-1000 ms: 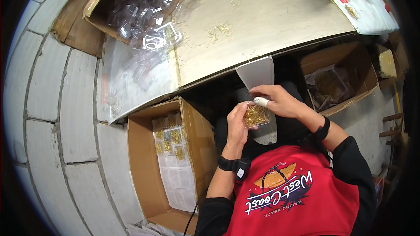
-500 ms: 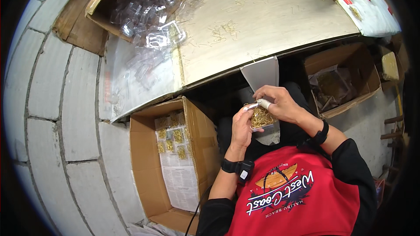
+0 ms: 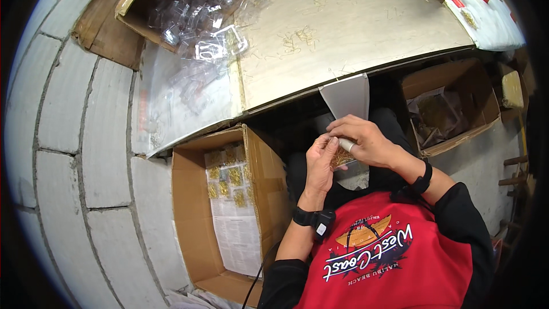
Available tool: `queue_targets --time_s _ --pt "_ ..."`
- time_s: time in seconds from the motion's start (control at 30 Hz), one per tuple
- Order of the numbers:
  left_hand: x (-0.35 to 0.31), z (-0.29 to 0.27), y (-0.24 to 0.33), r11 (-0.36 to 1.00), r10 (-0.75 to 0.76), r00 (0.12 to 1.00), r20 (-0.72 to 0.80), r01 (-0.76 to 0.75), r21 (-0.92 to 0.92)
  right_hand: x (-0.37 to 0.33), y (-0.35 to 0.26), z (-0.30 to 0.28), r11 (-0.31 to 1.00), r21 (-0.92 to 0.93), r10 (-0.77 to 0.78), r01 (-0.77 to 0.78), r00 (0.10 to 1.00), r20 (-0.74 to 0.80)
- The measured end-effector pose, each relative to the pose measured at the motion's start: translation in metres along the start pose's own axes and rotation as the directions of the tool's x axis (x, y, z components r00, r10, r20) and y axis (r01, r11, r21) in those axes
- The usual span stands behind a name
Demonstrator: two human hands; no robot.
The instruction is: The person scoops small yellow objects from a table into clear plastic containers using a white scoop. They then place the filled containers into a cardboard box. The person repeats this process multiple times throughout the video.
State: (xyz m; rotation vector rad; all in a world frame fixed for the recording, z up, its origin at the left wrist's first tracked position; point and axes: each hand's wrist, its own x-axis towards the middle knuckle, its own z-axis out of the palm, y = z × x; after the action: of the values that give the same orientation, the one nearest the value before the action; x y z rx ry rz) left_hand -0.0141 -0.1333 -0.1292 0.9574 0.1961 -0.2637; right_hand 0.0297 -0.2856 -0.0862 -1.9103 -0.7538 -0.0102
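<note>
A small clear plastic box (image 3: 341, 161), filled with gold-coloured bent wire pieces, sits between my hands above my lap. My left hand (image 3: 319, 163) grips it from the left, thumb pressed at its upper edge. Over its top, my right hand (image 3: 366, 142) is closed with the fingertips meeting the left thumb at the far rim. One finger of the right hand wears a pale wrap. Both hands hide most of the box, so whether its lid is fully down I cannot tell. A white chute-like panel (image 3: 347, 96) hangs from the table edge just beyond.
The pale table (image 3: 354, 17) carries scattered gold wire pieces (image 3: 298, 40). Empty clear boxes (image 3: 197, 11) spill from a carton at the far left. A carton (image 3: 189, 217) on the left holds filled boxes (image 3: 235, 176) on newspaper. Another carton (image 3: 486, 91) stands under the table at right.
My right fingers have moved left onto the left thumb at the box's rim. The hands now cover more of the box and its gold wire pieces. The view has shifted slightly.
</note>
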Motion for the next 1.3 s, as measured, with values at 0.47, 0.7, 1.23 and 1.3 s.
queue_targets --time_s 0.47,0.7,1.23,1.3 --pt "-0.004 0.004 0.007 0.999 -0.014 0.997 -0.08 0.012 -0.032 -0.023 -0.005 -0.009 0.885 -0.358 -0.218 0.296 0.945 0.244" --pt "-0.004 0.004 0.009 0.999 0.034 0.999 -0.005 -0.034 -0.03 -0.028 -0.002 -0.005 0.855 -0.428 -0.246 0.292 0.956 0.16" --pt "-0.001 0.002 0.012 0.994 -0.01 1.0 -0.03 0.007 -0.106 -0.023 -0.004 -0.006 0.857 -0.421 -0.243 0.296 0.954 0.175" --pt "-0.001 0.001 0.011 0.997 0.0 0.999 -0.047 -0.003 -0.078 -0.026 -0.002 -0.005 0.88 -0.402 -0.21 0.253 0.966 0.149"
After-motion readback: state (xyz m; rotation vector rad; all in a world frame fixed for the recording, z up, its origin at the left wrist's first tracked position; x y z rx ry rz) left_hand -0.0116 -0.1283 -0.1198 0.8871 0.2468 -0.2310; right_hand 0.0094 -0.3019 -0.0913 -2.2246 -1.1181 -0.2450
